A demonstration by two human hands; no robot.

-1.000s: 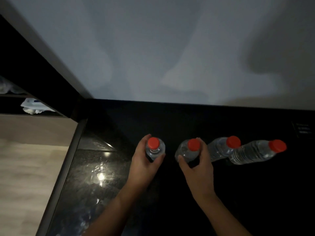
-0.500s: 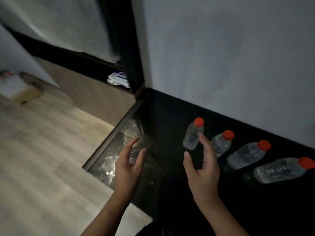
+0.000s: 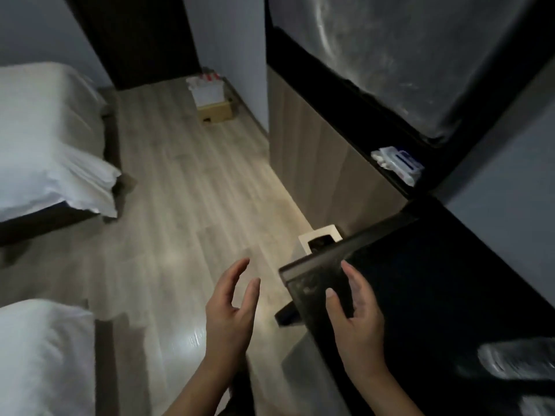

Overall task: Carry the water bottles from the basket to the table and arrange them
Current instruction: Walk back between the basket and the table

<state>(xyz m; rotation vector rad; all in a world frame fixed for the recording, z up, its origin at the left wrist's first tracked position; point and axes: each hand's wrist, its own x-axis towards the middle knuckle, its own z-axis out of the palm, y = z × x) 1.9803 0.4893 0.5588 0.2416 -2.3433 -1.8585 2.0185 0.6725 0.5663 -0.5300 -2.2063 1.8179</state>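
Both hands (image 3: pixel 295 313) spread, empty, black table (image 3: pixel 444 283), perhaps blurred bottles (image 3: pixel 516 360), wood floor (image 3: pixel 186 187)

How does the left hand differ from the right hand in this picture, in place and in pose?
The left hand hangs over the wooden floor, while the right hand is over the corner of the black table. The left hand's fingers point up and close together; the right hand's thumb and fingers spread wider. Both are relaxed and hold nothing.
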